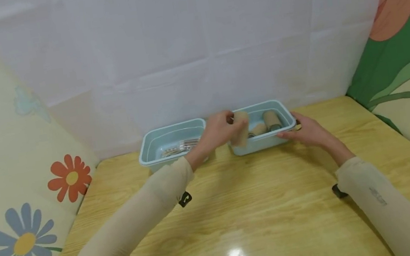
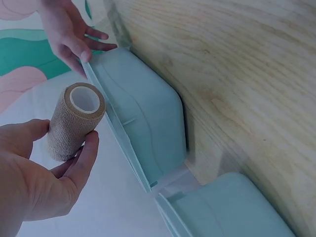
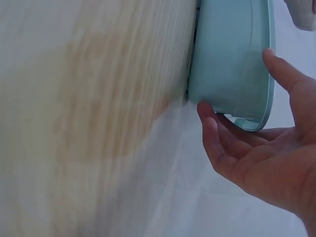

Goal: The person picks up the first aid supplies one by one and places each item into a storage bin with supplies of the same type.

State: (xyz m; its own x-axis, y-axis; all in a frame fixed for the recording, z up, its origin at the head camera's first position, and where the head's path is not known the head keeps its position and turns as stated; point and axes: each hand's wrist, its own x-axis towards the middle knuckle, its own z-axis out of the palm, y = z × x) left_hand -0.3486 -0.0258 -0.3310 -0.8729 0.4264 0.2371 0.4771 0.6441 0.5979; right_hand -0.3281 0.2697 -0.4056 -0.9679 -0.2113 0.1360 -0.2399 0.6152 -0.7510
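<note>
My left hand [image 1: 217, 133] pinches a tan self-adhesive bandage roll [image 2: 74, 123] between thumb and fingers, with the white core facing up in the left wrist view. In the head view the roll overlaps the left end of a light blue plastic bin [image 1: 264, 142]. My right hand [image 1: 312, 130] grips the right end of this bin, thumb on the rim and fingers curled around the end wall [image 3: 227, 59]. Inside the bin lies another tan roll [image 1: 271, 120], beside further tan pieces partly hidden by the front wall.
A second light blue bin [image 1: 158, 137] stands left of the first, holding several thin silvery items [image 1: 176, 149]. Both bins stand on a wood-grain table [image 1: 264, 207] against a white sheet [image 1: 163, 63]. Flower-patterned panels [image 1: 408, 53] flank the table.
</note>
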